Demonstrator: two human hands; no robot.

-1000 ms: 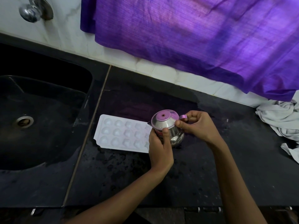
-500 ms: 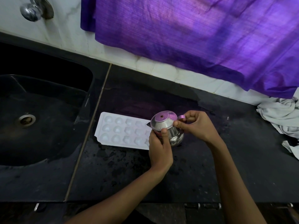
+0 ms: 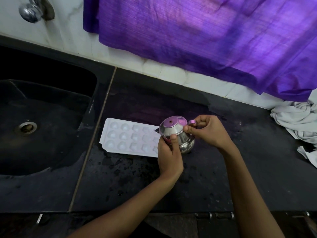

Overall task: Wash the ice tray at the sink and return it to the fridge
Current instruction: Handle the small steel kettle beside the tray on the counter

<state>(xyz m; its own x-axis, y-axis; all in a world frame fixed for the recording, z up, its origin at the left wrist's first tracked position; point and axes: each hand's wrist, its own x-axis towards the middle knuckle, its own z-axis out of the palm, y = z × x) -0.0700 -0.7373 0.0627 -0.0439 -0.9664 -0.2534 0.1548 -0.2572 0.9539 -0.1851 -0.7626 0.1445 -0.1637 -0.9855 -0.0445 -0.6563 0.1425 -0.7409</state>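
- While the left hand [image 3: 169, 152] grasps the steel jug [image 3: 178, 134] to steady it, the right hand [image 3: 208, 131] pinches its lid [image 3: 172, 126], probably to open it.
- White ice tray [image 3: 130, 137] lies flat on the dark surface [image 3: 240, 169] beside the sink [image 3: 42, 134], awaiting filling.

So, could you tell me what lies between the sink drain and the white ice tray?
In the head view, only the black sink basin and wet black counter separate drain from white ice tray.

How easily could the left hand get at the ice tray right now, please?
Probably not at once: the left hand holds the steel jug, which stands at the ice tray end. Once it lets go, the tray lies right beside it, uncovered.
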